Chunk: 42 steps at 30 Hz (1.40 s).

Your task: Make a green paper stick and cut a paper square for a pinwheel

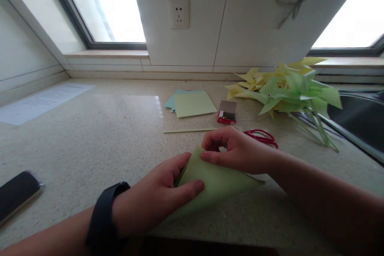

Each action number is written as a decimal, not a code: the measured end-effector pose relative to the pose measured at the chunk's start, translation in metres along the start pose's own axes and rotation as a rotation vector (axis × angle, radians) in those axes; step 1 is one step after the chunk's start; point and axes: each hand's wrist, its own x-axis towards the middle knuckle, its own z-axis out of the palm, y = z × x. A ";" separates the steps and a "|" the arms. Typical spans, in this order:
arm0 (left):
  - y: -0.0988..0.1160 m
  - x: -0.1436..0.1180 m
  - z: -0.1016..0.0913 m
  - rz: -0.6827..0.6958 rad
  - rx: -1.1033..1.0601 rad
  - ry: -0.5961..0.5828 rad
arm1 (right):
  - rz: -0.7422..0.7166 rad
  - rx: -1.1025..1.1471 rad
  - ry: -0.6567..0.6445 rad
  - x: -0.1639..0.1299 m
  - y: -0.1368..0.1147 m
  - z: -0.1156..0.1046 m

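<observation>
Pale green square paper sheet [214,182] is mid-fold: the left hand [156,196] presses it flat, the right hand [237,150] pinches its 12 o'clock corner. Creasing likely needs firm pressure; red-handled scissors [262,137] lie at 2 o'clock.

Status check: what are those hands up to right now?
Left hand pressing green paper flat. Right hand pinching its top fold. Scissors behind, nothing in the way.
</observation>
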 end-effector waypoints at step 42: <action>-0.010 -0.008 0.004 -0.107 -0.067 0.392 | 0.027 0.146 -0.012 -0.017 0.010 0.017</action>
